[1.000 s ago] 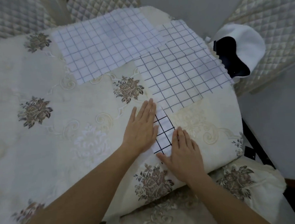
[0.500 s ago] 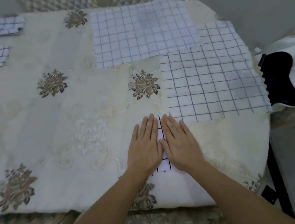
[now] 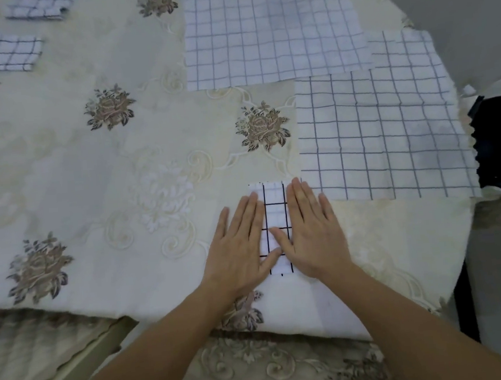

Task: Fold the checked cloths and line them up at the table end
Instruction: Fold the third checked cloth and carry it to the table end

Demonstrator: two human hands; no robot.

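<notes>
Now: table, cream flowered cover. Two open cloths lie flat at its far right. Two folded cloths sit at its far-left end. Narrow folded strip at its near edge; left hand and right hand press it, fingers straight.

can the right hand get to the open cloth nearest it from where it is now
Probably yes. The right hand lies flat on the folded cloth, gripping nothing, and its fingertips almost meet the near edge of the open cloth. Nothing lies between them.
</notes>
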